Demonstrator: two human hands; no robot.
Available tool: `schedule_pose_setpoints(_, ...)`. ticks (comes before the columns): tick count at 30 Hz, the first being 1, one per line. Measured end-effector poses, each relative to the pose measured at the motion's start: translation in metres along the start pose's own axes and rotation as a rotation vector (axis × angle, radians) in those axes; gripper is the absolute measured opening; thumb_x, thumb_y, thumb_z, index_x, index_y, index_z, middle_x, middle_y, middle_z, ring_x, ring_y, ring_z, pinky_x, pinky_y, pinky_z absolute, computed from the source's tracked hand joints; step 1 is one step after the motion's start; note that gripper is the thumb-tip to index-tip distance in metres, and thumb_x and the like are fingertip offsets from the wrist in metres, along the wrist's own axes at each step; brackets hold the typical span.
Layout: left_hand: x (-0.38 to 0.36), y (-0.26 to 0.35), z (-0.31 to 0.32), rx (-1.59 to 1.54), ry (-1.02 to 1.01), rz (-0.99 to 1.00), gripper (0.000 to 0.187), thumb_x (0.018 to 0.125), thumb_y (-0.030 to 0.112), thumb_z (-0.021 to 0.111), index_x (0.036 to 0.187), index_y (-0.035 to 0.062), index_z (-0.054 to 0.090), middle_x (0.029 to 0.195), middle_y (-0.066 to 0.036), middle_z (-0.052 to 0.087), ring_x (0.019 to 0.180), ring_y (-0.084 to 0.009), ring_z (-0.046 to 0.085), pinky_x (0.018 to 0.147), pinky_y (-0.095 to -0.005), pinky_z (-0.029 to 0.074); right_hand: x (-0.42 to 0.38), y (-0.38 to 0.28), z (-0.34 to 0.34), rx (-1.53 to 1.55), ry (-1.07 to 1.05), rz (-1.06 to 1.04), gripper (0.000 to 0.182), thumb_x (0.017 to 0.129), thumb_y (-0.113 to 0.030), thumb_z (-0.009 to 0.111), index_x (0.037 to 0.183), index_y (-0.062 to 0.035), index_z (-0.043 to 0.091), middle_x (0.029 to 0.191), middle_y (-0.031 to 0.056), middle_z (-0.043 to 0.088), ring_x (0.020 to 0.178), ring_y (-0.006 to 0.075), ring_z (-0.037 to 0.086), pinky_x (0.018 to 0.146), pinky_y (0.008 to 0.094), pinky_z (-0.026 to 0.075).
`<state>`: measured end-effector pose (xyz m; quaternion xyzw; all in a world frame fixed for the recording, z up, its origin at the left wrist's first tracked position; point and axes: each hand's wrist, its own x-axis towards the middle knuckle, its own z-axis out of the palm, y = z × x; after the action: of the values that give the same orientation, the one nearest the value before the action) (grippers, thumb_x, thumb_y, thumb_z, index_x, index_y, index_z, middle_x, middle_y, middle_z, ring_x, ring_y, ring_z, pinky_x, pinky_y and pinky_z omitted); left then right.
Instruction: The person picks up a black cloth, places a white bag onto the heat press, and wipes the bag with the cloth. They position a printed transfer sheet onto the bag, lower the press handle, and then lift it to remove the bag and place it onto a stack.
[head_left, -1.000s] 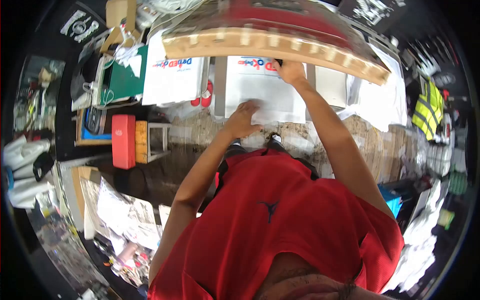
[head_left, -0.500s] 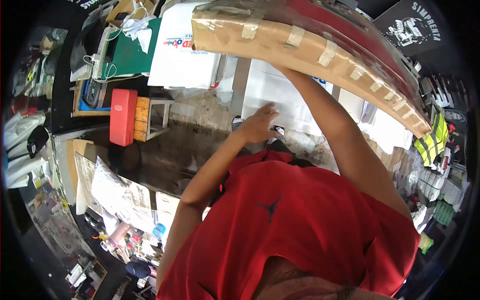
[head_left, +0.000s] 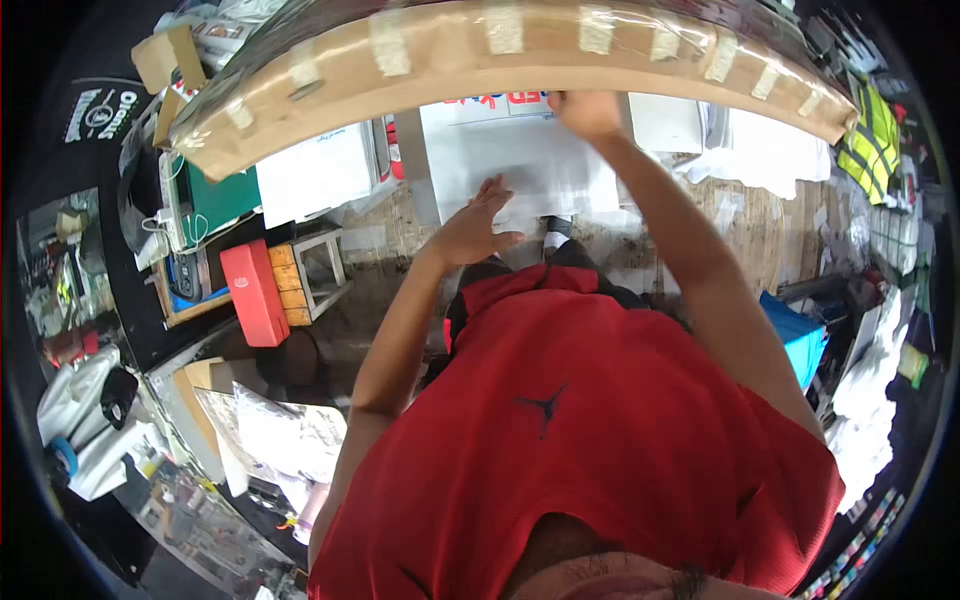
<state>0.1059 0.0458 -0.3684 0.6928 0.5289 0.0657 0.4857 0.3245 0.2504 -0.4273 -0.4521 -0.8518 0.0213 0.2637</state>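
A large white pack (head_left: 520,165) with red and blue print near its top stands below the taped cardboard edge (head_left: 470,80) of the worktop. In front of it, my left hand (head_left: 475,225) is open, thumb apart and fingers stretched over the white surface. My right hand (head_left: 592,115) is at the pack's upper right, close to the print and right under the cardboard edge. Its fingers are blurred and partly hidden, so I cannot tell whether they grip the pack.
More white packs (head_left: 315,175) lie to the left, beside a green mat (head_left: 225,205). A red box (head_left: 255,295) sits by a small wooden stool (head_left: 320,275). White sheets (head_left: 775,150) and a yellow reflective vest (head_left: 872,135) are at the right, a blue bag (head_left: 797,340) below.
My view has turned, bringing the worktop edge across the top. My right hand, hidden under the edge before, now shows beside the print. My left hand stays open before the pack.
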Motion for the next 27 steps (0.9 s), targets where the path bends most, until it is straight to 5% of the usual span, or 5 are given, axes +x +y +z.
schedule_pose_setpoints(6, 0.0, -0.002, 0.005, -0.012, -0.004, -0.004, 0.089, 0.088, 0.049, 0.064, 0.149, -0.0038, 0.027, 0.159, -0.023, 0.013, 0.15, -0.0336, 0.006, 0.12, -0.0462, 0.015, 0.003, -0.001, -0.032, -0.07, -0.085, 0.048, 0.021, 0.088, -0.028, 0.061, 0.098, -0.0124, 0.069, 0.092, 0.0161, 0.068, 0.081, 0.0361, 0.065, 0.07, 0.0472, 0.053)
schedule_pose_setpoints(21, 0.001, -0.008, 0.004, -0.067, -0.035, 0.007, 0.088, 0.09, 0.05, 0.061, 0.149, -0.0045, 0.025, 0.159, -0.024, 0.011, 0.15, -0.0318, 0.003, 0.12, -0.0454, 0.013, 0.073, -0.174, 0.07, 0.359, -0.07, -0.146, 0.031, 0.087, -0.028, 0.058, 0.11, -0.0093, 0.064, 0.11, 0.0163, 0.064, 0.099, 0.0374, 0.059, 0.085, 0.0517, 0.047)
schedule_pose_setpoints(23, 0.006, -0.006, 0.001, -0.05, -0.022, 0.031, 0.088, 0.09, 0.05, 0.061, 0.15, -0.0043, 0.025, 0.159, -0.024, 0.012, 0.15, -0.0316, 0.003, 0.12, -0.0446, 0.013, 0.071, -0.153, 0.071, 0.236, -0.189, -0.07, 0.034, 0.087, -0.03, 0.058, 0.113, -0.009, 0.064, 0.114, 0.0163, 0.063, 0.104, 0.0362, 0.058, 0.09, 0.0499, 0.046)
schedule_pose_setpoints(25, 0.005, -0.005, -0.002, 0.0, -0.083, -0.041, 0.088, 0.09, 0.05, 0.062, 0.149, -0.0041, 0.025, 0.159, -0.024, 0.013, 0.15, -0.0307, 0.006, 0.12, -0.0412, 0.014, 0.051, -0.101, 0.099, -0.08, 0.18, -0.073, 0.045, 0.086, -0.044, 0.062, 0.121, -0.0152, 0.063, 0.112, 0.0137, 0.066, 0.108, 0.036, 0.059, 0.093, 0.0486, 0.046)
schedule_pose_setpoints(27, 0.005, -0.003, -0.005, 0.019, -0.104, -0.042, 0.088, 0.09, 0.051, 0.062, 0.149, -0.0038, 0.026, 0.159, -0.022, 0.016, 0.15, -0.0289, 0.009, 0.12, -0.0382, 0.015, 0.015, -0.009, 0.127, 0.382, 0.122, 0.107, 0.05, 0.086, -0.048, 0.06, 0.124, -0.0157, 0.062, 0.112, 0.0128, 0.067, 0.106, 0.036, 0.06, 0.095, 0.0484, 0.046)
